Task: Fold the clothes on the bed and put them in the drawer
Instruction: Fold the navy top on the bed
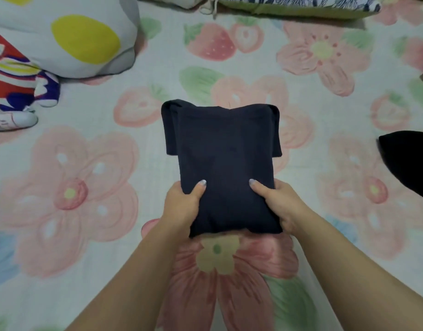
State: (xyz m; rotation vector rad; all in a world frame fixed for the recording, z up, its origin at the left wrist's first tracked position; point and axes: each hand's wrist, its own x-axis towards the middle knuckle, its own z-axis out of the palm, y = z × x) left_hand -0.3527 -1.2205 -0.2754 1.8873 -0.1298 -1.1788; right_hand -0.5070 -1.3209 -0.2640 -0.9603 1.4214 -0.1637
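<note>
Left hand [182,206]: we grip the near-left edge of the folded navy garment [222,151], thumb on top, fingers hidden beneath, pinching the layers so the fold holds
Right hand [281,206]: same grip on the near-right edge, keeping the bundle level
Folded navy garment: over the floral bedsheet [86,187]; lifted or resting, we cannot tell
Black garment [411,158]: far right, we judge it unfolded
Drawer: not in view

Black cloth [411,163] runs off the right edge (fingers hidden beneath the folded navy garment [220,158])
</note>
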